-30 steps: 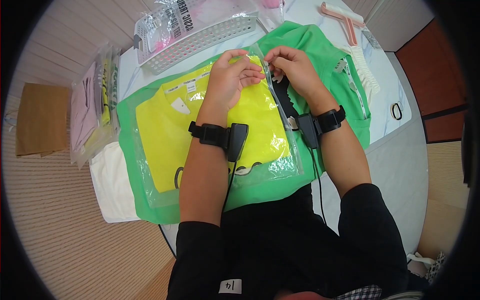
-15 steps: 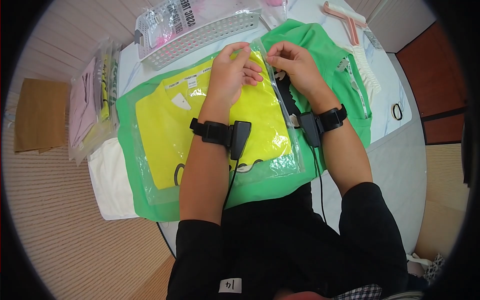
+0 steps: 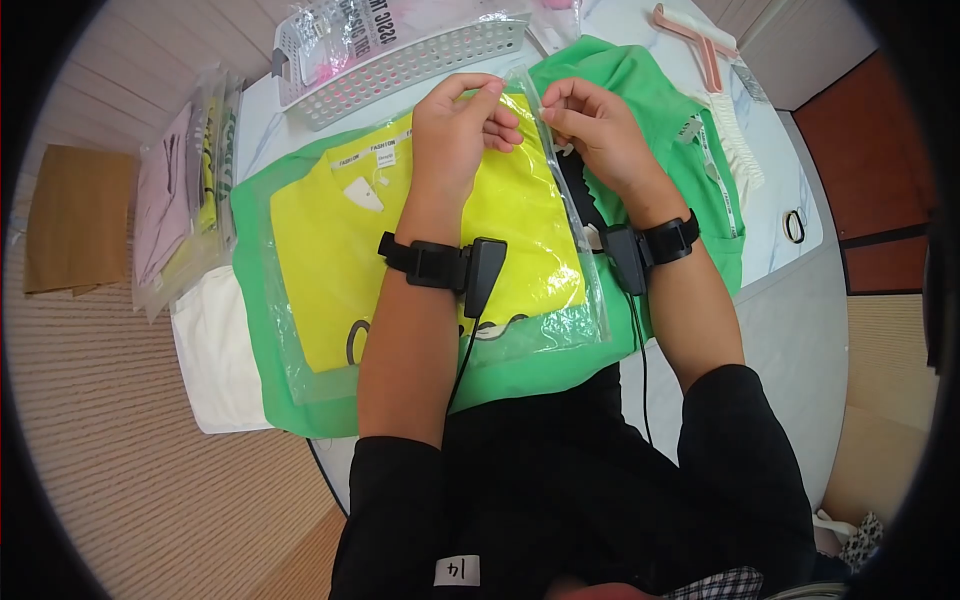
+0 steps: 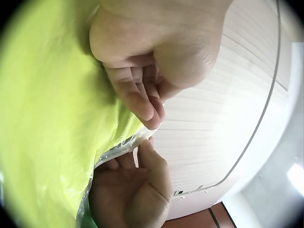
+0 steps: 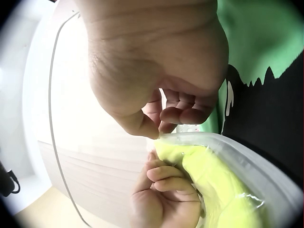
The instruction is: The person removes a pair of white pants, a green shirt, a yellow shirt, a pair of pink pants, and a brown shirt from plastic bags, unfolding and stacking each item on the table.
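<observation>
Left hand (image 3: 455, 125) and right hand (image 3: 590, 125) both pinch the top corner of the clear zip bag (image 3: 575, 225), fingers clamped on its edge; bag holds a yellow T-shirt (image 3: 330, 250), lying on a green T-shirt (image 3: 640, 90) on the tabletop (image 3: 775, 180); white basket (image 3: 400, 70) at 11 o'clock.

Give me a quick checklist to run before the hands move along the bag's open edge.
1. Left hand pinches the top corner of the clear plastic bag: ok.
2. Right hand pinches the same bag edge, close beside the left: ok.
3. Yellow T-shirt lies fully inside the bag, nothing sticking out at the mouth: ok, as far as the head view shows.
4. Bag seal closed along the edge: cannot tell.
5. Bag lies flat on the green T-shirt: ok.
6. White basket sits apart from the hands: ok.
</observation>
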A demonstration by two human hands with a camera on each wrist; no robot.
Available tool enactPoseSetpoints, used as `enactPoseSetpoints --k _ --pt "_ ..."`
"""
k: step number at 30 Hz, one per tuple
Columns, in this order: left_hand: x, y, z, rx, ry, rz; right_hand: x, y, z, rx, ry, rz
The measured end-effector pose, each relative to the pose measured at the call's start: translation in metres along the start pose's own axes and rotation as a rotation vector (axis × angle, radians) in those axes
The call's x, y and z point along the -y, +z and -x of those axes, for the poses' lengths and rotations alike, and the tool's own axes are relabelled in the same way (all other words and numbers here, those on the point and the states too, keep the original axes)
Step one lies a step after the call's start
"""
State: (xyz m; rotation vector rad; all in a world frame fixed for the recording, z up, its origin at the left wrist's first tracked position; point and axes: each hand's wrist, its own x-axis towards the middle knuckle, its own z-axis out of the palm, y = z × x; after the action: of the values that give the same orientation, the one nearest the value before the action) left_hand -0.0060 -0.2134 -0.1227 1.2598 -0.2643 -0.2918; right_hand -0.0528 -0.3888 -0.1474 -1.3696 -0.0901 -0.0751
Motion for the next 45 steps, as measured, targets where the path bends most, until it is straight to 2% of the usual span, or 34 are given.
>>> enactPoseSetpoints --k 13,26,37,45 --pt "-0.003 -0.004 0.001 0.001 0.077 0.074 0.008 0.011 0.006 -0.027 -0.069 0.056" --pt "-0.011 -0.01 0.0 -0.027 0.1 0.083 0.011 0.012 0.01 0.042 -0.046 0.067" --pt "-0.022 -0.022 0.001 -0.086 0.12 0.21 0.018 0.012 0.016 0.202 0.015 0.103" --pt "-0.03 -0.028 0.003 -0.118 0.126 0.229 0.021 0.014 0.021 0.29 -0.006 0.052"
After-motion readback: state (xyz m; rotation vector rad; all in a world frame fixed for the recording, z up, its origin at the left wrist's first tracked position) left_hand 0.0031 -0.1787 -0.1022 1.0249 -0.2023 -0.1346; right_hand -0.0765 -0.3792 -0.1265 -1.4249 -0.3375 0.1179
